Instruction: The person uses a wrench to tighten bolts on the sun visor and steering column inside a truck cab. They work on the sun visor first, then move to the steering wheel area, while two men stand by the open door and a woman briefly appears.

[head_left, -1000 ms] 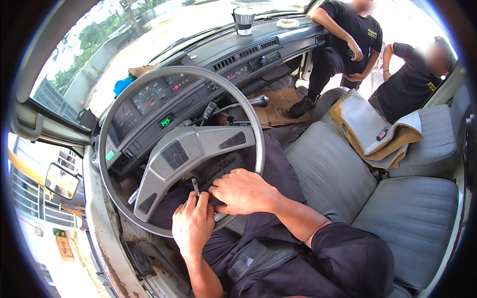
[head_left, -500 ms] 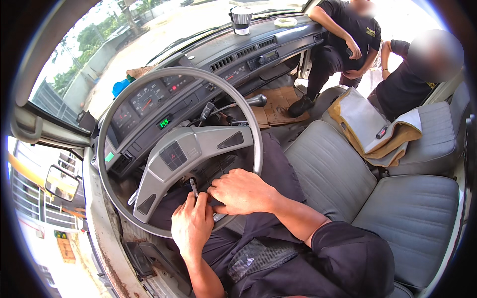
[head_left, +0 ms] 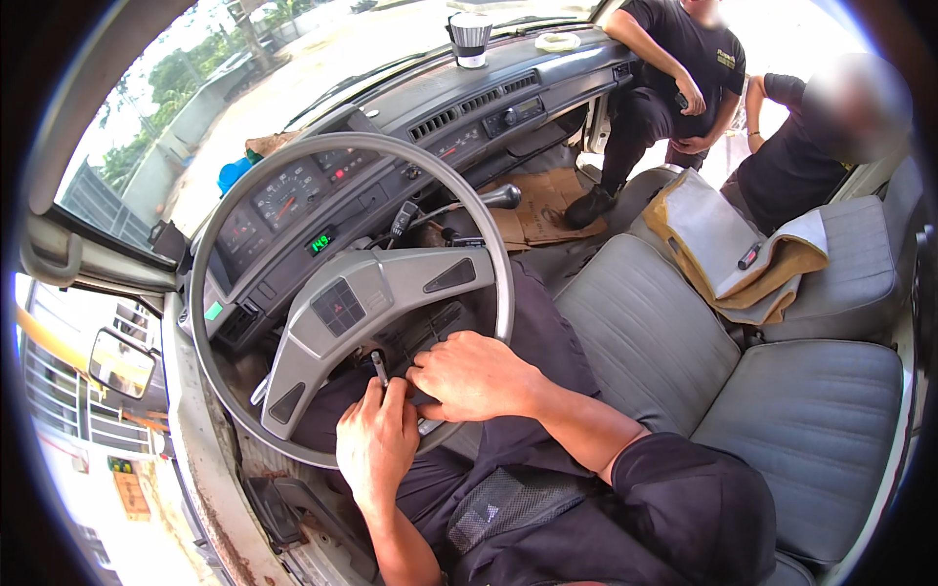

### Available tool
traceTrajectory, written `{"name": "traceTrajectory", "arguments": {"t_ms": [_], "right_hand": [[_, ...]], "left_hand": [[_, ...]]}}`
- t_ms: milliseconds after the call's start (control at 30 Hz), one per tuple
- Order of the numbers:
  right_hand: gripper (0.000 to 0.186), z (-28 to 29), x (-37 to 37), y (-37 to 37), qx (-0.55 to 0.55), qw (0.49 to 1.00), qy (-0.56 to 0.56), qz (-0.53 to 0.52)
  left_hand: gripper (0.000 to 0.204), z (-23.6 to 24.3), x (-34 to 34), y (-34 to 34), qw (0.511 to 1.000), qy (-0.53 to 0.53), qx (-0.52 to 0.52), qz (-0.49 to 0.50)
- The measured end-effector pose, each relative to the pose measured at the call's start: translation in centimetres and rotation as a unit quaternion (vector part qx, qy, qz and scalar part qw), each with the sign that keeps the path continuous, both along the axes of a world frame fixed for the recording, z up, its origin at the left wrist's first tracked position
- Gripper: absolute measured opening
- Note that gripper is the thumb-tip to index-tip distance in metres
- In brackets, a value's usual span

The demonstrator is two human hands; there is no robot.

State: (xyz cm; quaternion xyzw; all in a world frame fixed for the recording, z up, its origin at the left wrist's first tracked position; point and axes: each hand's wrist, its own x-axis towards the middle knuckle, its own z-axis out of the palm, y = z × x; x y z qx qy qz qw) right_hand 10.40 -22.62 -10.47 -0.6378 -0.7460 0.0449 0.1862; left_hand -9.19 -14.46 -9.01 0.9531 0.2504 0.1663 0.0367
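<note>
Both of my hands are close together over the lower part of the grey steering wheel (head_left: 202,322). Closed fingers of my left hand (head_left: 374,444) pinch a slim grey pen-like stick (head_left: 379,365), whose upper end pokes up above them. My right hand (head_left: 474,376) lies beside it, palm down across the wheel's lower right rim. Its fingers are curled in toward the left hand, and their tips are hidden; a small pale bit of something shows under them. The wheel's wide grey hub (head_left: 342,308) lies just beyond my hands.
A dashboard with lit gauges (head_left: 288,195) and a small green display (head_left: 319,243) stands behind the wheel. A striped cup (head_left: 471,44) sits on top. To the right are grey seats (head_left: 796,420), a folded sheet (head_left: 723,244) with a small dark object (head_left: 748,256), and two people.
The view has shifted very slightly. Both hands keep the same pose at the wheel, and the stick stays between my left fingers.
</note>
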Motion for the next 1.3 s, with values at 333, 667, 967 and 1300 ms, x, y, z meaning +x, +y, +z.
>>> {"name": "traceTrajectory", "arguments": {"t_ms": [333, 667, 967, 1300], "right_hand": [[0.034, -0.3, 0.0, 0.1, 0.007, 1.0, 0.006, -0.002], [0.033, 0.0, 0.0, -0.1, 0.014, 1.0, 0.014, -0.001], [0.036, -0.4, 0.2, 0.2, 0.022, 1.0, 0.0, 0.007], [0.036, -0.1, 0.1, 0.0, 0.005, 1.0, -0.007, 0.01]], "left_hand": [[0.013, 0.2, 0.2, -0.2, 1.0, -0.021, -0.013, 0.004], [0.016, 0.1, 0.0, -0.1, 1.0, -0.002, 0.003, 0.004], [0.017, 0.0, 0.1, 0.0, 1.0, -0.004, 0.003, 0.003], [0.016, 0.1, 0.1, -0.2, 1.0, -0.02, 0.003, 0.014]]}}
